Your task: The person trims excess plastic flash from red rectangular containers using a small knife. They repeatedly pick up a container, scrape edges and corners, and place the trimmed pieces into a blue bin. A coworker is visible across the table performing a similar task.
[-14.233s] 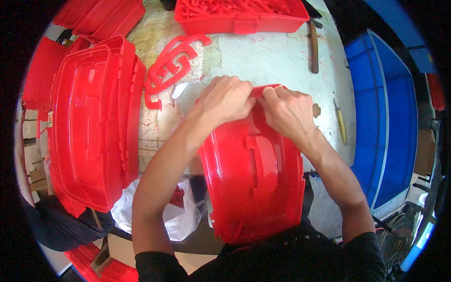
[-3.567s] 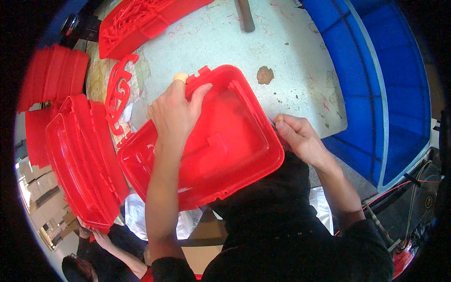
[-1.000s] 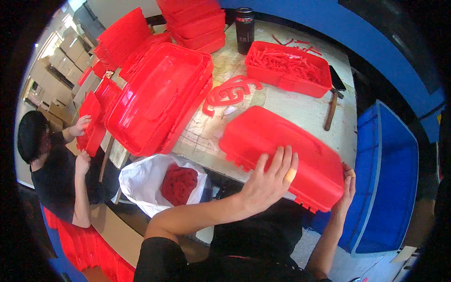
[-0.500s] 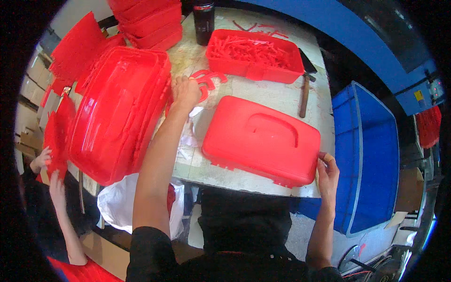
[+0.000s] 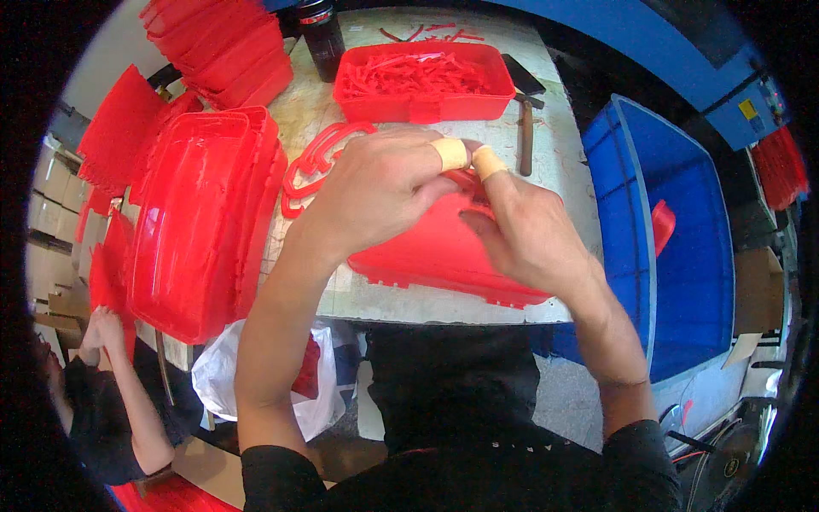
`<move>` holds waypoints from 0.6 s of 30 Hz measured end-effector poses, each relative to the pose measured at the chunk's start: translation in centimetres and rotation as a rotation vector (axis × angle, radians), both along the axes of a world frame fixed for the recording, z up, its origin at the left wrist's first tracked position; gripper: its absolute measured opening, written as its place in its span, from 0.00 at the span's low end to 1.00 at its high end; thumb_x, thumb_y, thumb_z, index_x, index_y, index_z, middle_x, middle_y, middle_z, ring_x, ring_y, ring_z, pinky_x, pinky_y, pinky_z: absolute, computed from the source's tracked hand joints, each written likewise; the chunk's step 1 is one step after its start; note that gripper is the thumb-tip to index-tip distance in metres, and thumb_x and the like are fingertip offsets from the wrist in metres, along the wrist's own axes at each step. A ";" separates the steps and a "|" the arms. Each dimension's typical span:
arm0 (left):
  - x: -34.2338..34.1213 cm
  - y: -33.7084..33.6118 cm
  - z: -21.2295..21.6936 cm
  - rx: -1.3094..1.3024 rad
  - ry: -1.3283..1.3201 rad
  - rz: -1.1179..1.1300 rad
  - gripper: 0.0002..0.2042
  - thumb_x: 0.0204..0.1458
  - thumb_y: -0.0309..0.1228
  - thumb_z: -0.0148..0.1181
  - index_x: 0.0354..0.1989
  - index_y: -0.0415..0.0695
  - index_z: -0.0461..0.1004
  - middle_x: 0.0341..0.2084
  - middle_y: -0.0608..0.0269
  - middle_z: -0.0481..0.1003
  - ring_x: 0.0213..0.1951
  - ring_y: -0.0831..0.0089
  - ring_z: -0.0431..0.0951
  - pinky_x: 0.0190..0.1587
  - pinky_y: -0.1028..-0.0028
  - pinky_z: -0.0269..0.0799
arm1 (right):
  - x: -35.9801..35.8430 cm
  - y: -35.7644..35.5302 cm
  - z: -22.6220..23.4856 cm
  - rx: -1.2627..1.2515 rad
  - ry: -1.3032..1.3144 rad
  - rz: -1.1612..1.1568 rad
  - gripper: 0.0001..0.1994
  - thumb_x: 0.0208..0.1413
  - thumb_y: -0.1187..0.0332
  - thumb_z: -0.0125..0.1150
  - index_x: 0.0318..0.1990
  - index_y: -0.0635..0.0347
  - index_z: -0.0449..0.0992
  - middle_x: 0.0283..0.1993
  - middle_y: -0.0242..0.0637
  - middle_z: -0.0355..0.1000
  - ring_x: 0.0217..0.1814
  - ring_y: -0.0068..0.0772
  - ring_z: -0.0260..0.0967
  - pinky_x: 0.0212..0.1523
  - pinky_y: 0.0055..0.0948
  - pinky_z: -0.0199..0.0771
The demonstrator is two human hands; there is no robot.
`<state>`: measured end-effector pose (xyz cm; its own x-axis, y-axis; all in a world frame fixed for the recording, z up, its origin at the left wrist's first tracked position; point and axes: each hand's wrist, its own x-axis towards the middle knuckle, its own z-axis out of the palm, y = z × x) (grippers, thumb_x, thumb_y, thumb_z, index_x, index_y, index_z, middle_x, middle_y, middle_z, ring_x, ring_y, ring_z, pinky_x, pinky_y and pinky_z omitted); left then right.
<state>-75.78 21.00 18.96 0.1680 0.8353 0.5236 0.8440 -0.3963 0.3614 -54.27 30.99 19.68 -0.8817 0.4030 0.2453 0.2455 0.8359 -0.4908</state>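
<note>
A red plastic box lid lies on the worktable in front of me, its hinge tabs along the near edge. Above it my left hand and my right hand come together, fingers bent around a red plastic handle that they mostly hide. Yellow tape wraps a finger on each hand. Whether the handle touches the lid cannot be made out. To the left of my left hand, several loose red handles lie on the table.
Stacked red box trays stand at left. A red bin of plastic scraps, a black bottle and a hammer are at the back. A blue crate stands right. Another person's hands work at far left.
My left hand has come back from the handles to above the lid with a handle. My right hand has left the lid's right edge and joined it. A red piece now shows in the crate.
</note>
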 end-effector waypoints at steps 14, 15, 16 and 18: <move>-4.0 2.6 -12.5 -0.456 -0.154 0.598 0.36 0.56 0.53 0.59 0.63 0.37 0.62 0.52 0.32 0.72 0.55 0.41 0.73 0.56 0.53 0.69 | -0.9 8.3 -10.1 -0.732 0.199 0.040 0.07 0.66 0.69 0.54 0.47 0.60 0.70 0.35 0.30 0.68 0.32 0.19 0.65 0.39 0.23 0.69; -4.5 3.2 -12.2 -0.440 -0.119 0.530 0.35 0.56 0.53 0.60 0.63 0.38 0.62 0.51 0.33 0.73 0.54 0.41 0.73 0.56 0.53 0.69 | -0.9 8.3 -9.7 -0.850 0.240 0.028 0.07 0.66 0.68 0.54 0.47 0.60 0.70 0.35 0.30 0.68 0.33 0.20 0.66 0.39 0.23 0.69; -5.0 3.7 -12.0 -0.429 -0.088 0.462 0.35 0.56 0.53 0.60 0.63 0.38 0.62 0.51 0.35 0.73 0.54 0.42 0.74 0.56 0.54 0.70 | -0.9 8.1 -9.3 -0.969 0.301 0.032 0.08 0.66 0.67 0.54 0.47 0.60 0.69 0.35 0.30 0.68 0.33 0.21 0.66 0.39 0.24 0.70; -5.7 4.5 -11.7 -0.467 -0.025 0.362 0.35 0.55 0.53 0.60 0.64 0.40 0.62 0.50 0.37 0.74 0.52 0.43 0.75 0.55 0.55 0.70 | -0.7 7.0 -8.3 -1.020 0.372 0.071 0.09 0.67 0.65 0.53 0.49 0.59 0.68 0.30 0.28 0.64 0.28 0.21 0.63 0.31 0.24 0.68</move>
